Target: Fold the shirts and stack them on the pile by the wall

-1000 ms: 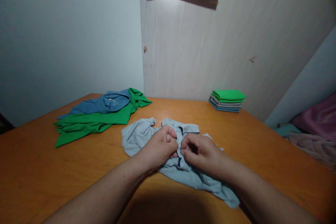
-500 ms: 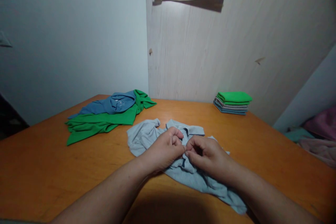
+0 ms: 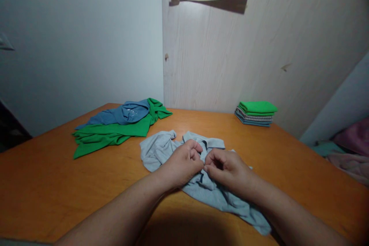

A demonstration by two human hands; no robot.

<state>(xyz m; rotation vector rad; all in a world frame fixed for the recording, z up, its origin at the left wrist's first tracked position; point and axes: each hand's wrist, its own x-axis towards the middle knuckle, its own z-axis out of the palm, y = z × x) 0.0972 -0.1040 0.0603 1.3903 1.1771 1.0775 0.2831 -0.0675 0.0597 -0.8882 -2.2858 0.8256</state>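
A light grey collared shirt (image 3: pixel 157 148) lies crumpled on the table in front of me, its collar towards the far side and dark trim showing along the front opening. My left hand (image 3: pixel 186 163) is closed on the shirt's front opening, fingers curled in. Right beside it, my right hand (image 3: pixel 226 167) pinches the cloth of the same opening between thumb and forefinger. The two sets of fingertips meet at the middle of the front. What small part they pinch, perhaps a button, is hidden by the fingers.
Unfolded blue and green garments (image 3: pixel 115 130) lie in a heap at the back left of the orange-brown wooden table (image 3: pixel 109 173). At the back right stands a stack of folded clothes (image 3: pixel 256 113), bright green on top. Pink and teal fabrics (image 3: pixel 351 142) show beyond the right edge.
Almost nothing differs. Both hands stay at the shirt's front with only a tiny shift of the fingers, and the view has moved slightly.
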